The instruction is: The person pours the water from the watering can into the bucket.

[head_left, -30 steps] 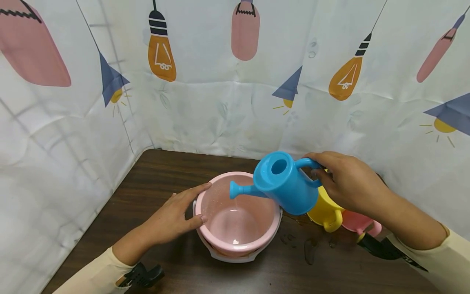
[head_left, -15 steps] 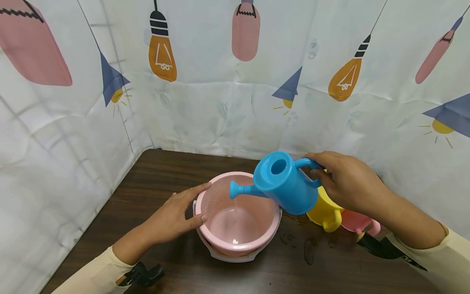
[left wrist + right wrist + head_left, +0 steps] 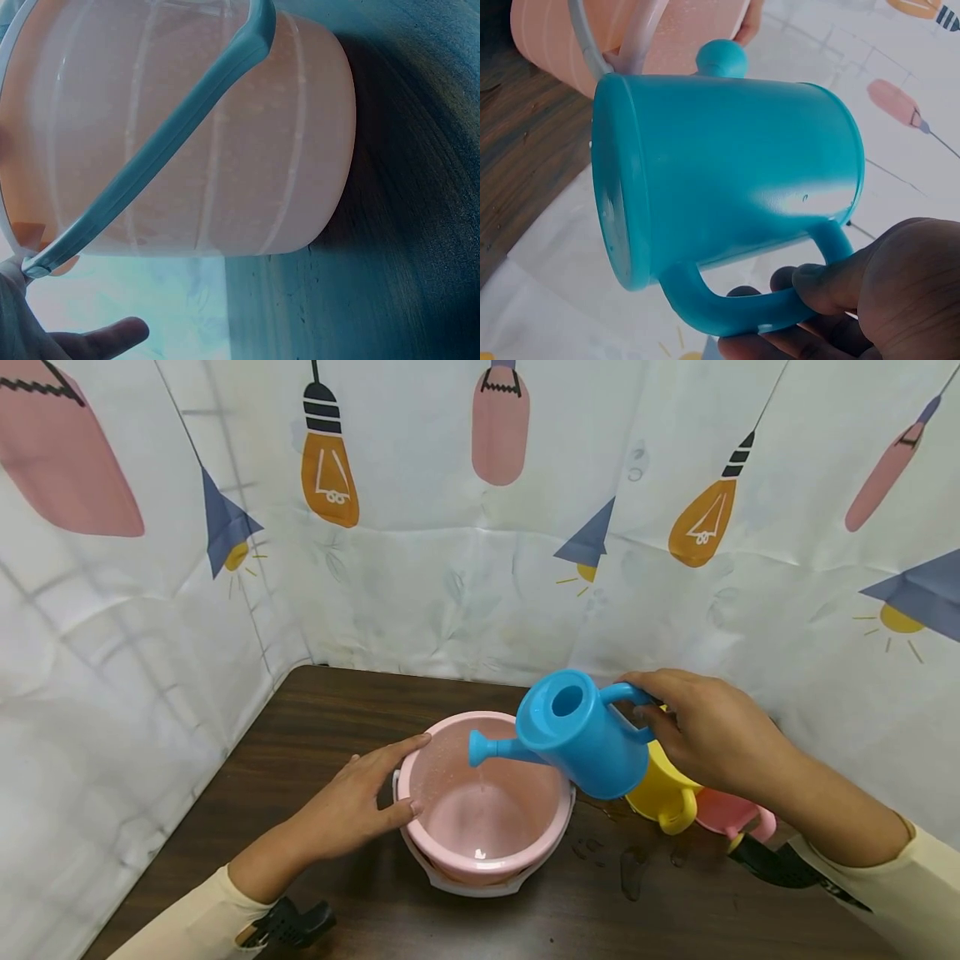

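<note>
In the head view, a blue watering can (image 3: pixel 588 735) is tilted with its spout over a pink bucket (image 3: pixel 487 863). My right hand (image 3: pixel 708 727) grips its handle, fingers curled round it in the right wrist view. A thin trickle of water falls from the spout into the bucket. On the left, my left hand (image 3: pixel 367 793) rests against the bucket's rim with fingers and thumb spread. The left wrist view shows the bucket's ribbed wall (image 3: pixel 180 150) and its hanging handle (image 3: pixel 157 154). Water depth in the bucket cannot be judged.
A yellow cup (image 3: pixel 663 793) and a pink cup (image 3: pixel 727 814) stand right of the bucket, partly hidden by my right arm. Water puddles (image 3: pixel 632 872) lie on the dark wooden table (image 3: pixel 337 718). A white patterned curtain (image 3: pixel 420 593) hangs behind and at the left.
Both hands, the can and the bucket stay almost where they were. Water keeps trickling from the spout.
</note>
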Demonstrator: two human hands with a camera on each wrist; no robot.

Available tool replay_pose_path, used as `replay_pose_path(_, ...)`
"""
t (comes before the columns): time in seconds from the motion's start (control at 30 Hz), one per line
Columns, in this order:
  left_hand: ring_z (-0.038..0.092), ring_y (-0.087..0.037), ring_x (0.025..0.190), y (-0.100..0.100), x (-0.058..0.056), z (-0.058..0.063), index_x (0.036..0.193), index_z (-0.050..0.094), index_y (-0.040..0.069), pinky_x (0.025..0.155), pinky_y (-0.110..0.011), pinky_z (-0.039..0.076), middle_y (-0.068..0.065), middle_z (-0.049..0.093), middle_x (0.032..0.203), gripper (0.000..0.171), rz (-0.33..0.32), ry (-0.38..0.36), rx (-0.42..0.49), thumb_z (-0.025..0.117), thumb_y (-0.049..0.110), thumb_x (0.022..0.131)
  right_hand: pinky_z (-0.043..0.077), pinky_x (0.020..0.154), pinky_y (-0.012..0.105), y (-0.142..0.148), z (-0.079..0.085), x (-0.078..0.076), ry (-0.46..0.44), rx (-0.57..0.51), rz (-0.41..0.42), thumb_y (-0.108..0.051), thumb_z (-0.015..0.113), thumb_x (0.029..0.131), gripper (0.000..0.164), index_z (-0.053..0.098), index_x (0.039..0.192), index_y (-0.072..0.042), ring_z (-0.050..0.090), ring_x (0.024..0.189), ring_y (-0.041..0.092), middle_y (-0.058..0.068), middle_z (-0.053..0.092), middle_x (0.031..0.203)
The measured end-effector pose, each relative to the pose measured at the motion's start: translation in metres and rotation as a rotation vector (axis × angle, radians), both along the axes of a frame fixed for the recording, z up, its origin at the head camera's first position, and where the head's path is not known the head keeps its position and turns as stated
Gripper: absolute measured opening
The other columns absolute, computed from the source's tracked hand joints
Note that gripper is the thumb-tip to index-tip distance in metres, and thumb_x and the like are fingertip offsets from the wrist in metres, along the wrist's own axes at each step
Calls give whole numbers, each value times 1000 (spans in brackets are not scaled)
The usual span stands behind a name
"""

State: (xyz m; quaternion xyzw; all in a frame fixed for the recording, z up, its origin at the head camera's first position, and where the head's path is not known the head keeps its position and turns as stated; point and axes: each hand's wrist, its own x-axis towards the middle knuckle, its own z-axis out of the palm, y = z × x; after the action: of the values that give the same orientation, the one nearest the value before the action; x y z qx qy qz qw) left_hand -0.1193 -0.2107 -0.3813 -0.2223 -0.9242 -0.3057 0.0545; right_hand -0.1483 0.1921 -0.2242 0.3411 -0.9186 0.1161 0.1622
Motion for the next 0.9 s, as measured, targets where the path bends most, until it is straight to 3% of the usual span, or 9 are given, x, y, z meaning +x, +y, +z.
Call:
replay_pose_path(0.37,44,-33,141,-1,1,0,159,34,36,104,-82,21,-5,47,155,75,0,12,-3,68,47,93,60,74,48,-1,1,-1,1,5,14,2,72,90,39,69,128,-4,71,91,24,5,73,110)
replay_pose_path(0.9,44,-34,141,0,0,0,159,33,37,105,-81,20,-6,47,155,75,1,3,-6,69,45,94,60,71,46,-2,2,-1,-20,0,-3,1,72,90,38,70,127,-8,69,86,20,1,73,105)
